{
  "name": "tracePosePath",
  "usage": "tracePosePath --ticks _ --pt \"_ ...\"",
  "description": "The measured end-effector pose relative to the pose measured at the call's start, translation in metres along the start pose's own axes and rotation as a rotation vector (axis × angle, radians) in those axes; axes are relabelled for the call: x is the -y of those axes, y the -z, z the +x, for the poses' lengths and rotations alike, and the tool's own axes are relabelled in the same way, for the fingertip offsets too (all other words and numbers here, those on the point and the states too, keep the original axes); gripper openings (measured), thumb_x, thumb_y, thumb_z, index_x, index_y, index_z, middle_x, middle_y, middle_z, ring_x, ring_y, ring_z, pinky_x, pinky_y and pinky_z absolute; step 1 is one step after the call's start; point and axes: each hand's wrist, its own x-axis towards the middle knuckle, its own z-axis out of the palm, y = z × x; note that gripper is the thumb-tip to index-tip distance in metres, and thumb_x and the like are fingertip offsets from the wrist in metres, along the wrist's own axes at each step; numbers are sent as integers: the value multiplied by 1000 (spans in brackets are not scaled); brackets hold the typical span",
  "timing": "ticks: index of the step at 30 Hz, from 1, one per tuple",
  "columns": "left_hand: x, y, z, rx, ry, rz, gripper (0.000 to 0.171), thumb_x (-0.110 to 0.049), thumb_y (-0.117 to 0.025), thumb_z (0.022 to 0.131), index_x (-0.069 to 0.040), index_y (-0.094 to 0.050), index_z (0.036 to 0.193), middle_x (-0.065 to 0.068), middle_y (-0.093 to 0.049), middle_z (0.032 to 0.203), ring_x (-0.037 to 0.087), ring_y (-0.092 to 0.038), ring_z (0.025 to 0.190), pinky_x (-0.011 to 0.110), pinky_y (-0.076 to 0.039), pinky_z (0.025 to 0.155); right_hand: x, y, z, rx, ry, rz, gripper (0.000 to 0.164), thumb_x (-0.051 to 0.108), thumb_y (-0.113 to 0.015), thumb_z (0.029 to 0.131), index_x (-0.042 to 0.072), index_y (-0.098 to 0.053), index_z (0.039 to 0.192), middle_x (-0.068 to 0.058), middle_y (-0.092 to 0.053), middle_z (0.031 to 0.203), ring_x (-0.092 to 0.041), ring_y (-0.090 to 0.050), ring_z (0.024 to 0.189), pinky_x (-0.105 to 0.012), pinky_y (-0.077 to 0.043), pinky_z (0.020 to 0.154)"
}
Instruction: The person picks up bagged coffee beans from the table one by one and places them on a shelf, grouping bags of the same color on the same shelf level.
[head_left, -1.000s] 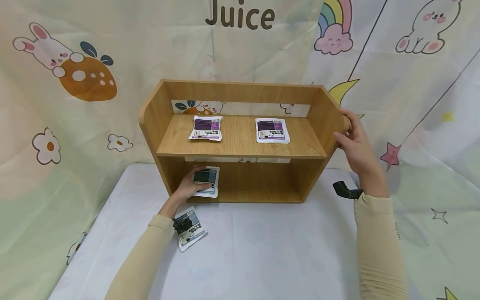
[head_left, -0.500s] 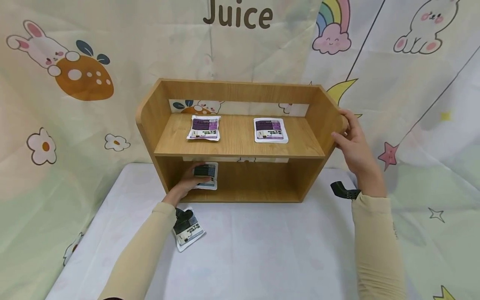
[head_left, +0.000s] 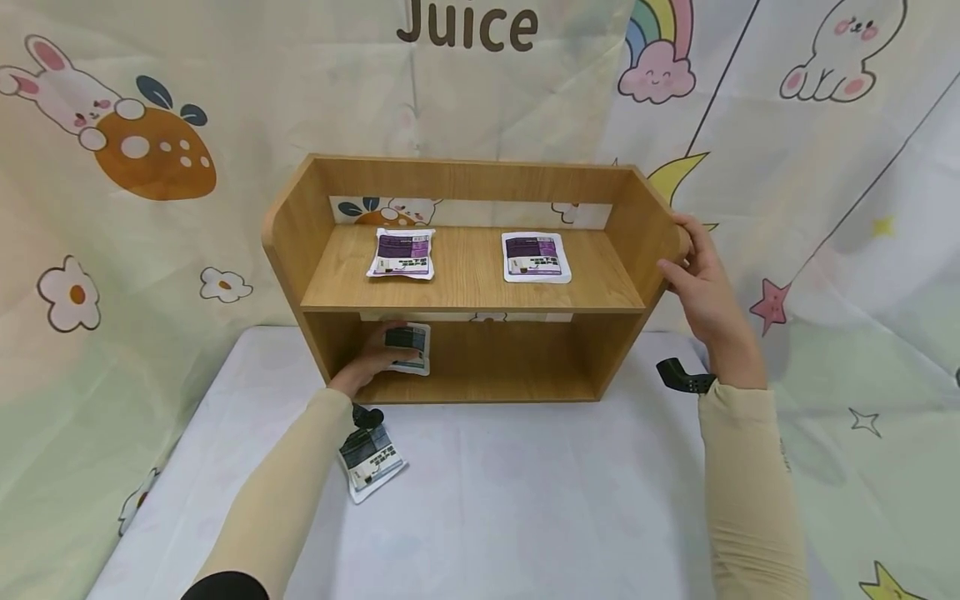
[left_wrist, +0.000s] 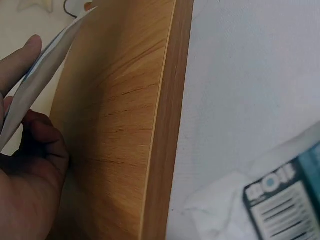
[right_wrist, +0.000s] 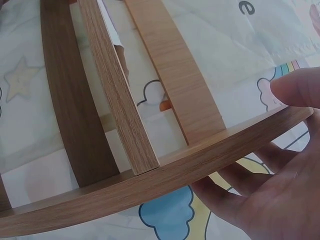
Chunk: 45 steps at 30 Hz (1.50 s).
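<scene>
My left hand [head_left: 373, 354] reaches into the left part of the lower compartment and holds a flat sealed packet [head_left: 421, 348] with a dark green label and white border. In the left wrist view the packet [left_wrist: 37, 82] is tilted on edge between thumb and fingers, over the wooden bottom board [left_wrist: 120, 125]. My right hand [head_left: 708, 292] grips the right side panel of the small wooden shelf [head_left: 480, 304]. The right wrist view shows its thumb above the panel's edge [right_wrist: 215, 165] and the fingers beneath.
Two purple-labelled packets lie on the upper board, one at left [head_left: 402, 253] and one at right [head_left: 536, 257]. Another green-labelled packet [head_left: 371, 462] lies on the white tabletop [head_left: 525, 500] near my left wrist. A printed cloth [head_left: 480, 100] hangs behind the shelf.
My left hand has moved the packet deeper into the lower compartment. My right hand keeps its grip on the side panel. The head view has shifted slightly.
</scene>
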Motion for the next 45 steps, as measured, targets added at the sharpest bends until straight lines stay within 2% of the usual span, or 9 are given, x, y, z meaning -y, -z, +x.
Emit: tracePosePath --ticks 9,13,21,24,31,35,39,45 --pt "11 -3 3 7 21 127 74 -19 -83 77 -9 -45 140 13 -32 146 33 -32 128 49 -26 108 -7 0 -4 5 -13 -30 57 3 -46 101 31 -32 148 -11 -24 148 -35 -28 132 -49 -31 102" --pt "11 -3 4 7 -5 175 72 -19 -82 78 -9 -46 140 14 -33 144 33 -33 127 50 -27 108 -7 0 -1 2 -10 -40 56 4 -47 101 31 -32 148 -10 -25 149 -34 -28 132 -51 -29 104" --pt "11 -2 5 -27 -7 305 66 -26 -82 78 -13 -52 135 13 -36 143 32 -33 128 51 -27 108 -6 -1 -1 -14 -7 -27 57 3 -47 101 32 -32 148 -10 -24 149 -33 -29 131 -49 -31 102" --pt "11 -3 5 -44 -12 323 63 -28 -82 78 -13 -54 132 12 -37 142 31 -34 127 51 -28 107 -5 -2 -2 -20 -5 -23 57 3 -46 101 32 -33 148 -10 -24 149 -33 -28 131 -49 -30 102" --pt "16 -5 2 -76 -73 406 63 -33 -82 78 -6 -58 129 17 -43 139 33 -36 126 51 -28 106 -4 -2 -3 -31 -2 -16 56 2 -47 101 31 -34 147 -9 -25 148 -33 -28 130 -50 -29 103" --pt "19 -5 -1 -75 -27 415 63 -34 -80 79 -8 -56 131 17 -40 141 34 -32 129 52 -27 106 -5 -2 -3 -21 -3 -5 56 1 -46 101 30 -33 147 -10 -24 148 -34 -28 131 -51 -28 104" --pt "18 -5 -2 -70 26 407 64 -36 -76 82 -12 -52 136 18 -31 146 35 -21 133 55 -23 108 -4 -3 -1 -30 14 -8 56 0 -46 100 30 -34 147 -9 -24 149 -34 -28 130 -52 -28 103" --pt "18 -3 -2 -69 32 383 65 -36 -75 83 -13 -51 138 20 -25 148 37 -15 135 56 -19 108 -3 -4 2 -46 16 5 57 -2 -46 99 29 -36 146 -8 -24 149 -33 -28 130 -54 -27 104"
